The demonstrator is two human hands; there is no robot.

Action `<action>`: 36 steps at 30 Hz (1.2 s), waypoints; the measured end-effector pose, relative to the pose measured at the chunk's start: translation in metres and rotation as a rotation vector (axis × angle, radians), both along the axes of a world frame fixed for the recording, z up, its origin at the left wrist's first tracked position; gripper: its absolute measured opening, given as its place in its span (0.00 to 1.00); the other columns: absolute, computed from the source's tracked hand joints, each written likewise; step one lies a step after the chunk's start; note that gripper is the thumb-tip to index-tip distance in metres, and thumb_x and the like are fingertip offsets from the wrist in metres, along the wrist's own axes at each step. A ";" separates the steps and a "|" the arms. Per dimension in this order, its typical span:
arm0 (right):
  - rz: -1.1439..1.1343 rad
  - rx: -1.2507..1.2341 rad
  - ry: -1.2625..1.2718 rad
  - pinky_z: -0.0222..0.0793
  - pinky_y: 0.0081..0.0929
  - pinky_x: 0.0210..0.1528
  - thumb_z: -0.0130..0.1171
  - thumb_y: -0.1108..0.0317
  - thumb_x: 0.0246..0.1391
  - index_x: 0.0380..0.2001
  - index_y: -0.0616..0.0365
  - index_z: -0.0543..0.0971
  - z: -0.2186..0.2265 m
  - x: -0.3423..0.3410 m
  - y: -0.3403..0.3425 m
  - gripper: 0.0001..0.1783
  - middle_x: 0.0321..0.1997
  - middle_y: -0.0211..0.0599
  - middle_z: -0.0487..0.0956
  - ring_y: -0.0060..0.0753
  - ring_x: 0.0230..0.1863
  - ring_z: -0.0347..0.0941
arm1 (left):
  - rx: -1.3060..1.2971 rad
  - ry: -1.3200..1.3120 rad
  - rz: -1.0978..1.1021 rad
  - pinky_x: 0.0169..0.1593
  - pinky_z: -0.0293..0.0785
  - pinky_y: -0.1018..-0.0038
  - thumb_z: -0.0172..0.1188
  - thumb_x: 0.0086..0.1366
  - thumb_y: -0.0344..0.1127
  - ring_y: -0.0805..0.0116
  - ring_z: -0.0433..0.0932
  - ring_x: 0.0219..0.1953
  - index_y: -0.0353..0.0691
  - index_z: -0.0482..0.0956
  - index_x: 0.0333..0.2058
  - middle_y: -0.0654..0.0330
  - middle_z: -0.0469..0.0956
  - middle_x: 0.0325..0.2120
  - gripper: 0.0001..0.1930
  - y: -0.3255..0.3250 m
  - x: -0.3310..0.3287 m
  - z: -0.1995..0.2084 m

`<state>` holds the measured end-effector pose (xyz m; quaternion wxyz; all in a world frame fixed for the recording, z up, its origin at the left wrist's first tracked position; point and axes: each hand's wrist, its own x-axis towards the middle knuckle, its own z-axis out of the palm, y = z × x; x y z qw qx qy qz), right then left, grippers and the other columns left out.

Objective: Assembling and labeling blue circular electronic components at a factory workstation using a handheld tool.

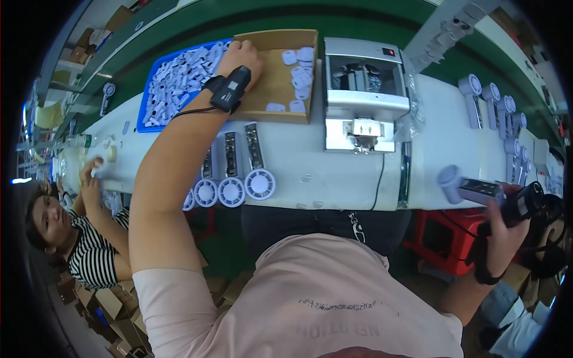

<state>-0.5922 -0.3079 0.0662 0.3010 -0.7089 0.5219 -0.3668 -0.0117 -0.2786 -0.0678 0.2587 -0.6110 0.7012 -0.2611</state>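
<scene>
1. Two shallow containers stand side by side on the white worktop [298, 164]: a blue tray [142, 116] and, touching or just beside it, an open cardboard box [270, 80].
2. The blue tray holds a dense heap of small pale lilac pieces [179, 86], jumbled and nearly covering its bottom.
3. The cardboard box holds flat pale plates [300, 77], most of them strung along its right wall, a couple near its front wall; brown cardboard shows over the rest.
4. The left hand [240, 58] reaches over the far left corner of the box, where it meets the tray. Its fingertips are hard to make out, so I cannot tell whether they are apart or pinching something. A black device [231, 89] is strapped at this wrist.
5. The right hand [504, 232] is wrapped around a dark cylindrical tool [521, 204]. Right by its fingers is a lilac fan unit [477, 190]; whether they grip that too, I cannot tell.
6. Right of the box, a silver machine [367, 104] has an open compartment containing small shiny bits [375, 82].
7. In front of both containers, four similar units [231, 191] lie in a row, round heads toward the person, dark circuit boards exposed on those whose handles show.
</scene>
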 end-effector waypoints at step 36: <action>0.708 0.461 -0.319 0.75 0.29 0.54 0.77 0.74 0.45 0.56 0.60 0.74 -0.072 0.143 0.019 0.34 0.49 0.36 0.82 0.27 0.49 0.78 | -0.252 1.505 -0.375 0.51 0.75 0.56 0.79 0.49 0.37 0.49 0.79 0.48 0.40 0.85 0.39 0.50 0.80 0.50 0.19 0.102 -0.232 0.071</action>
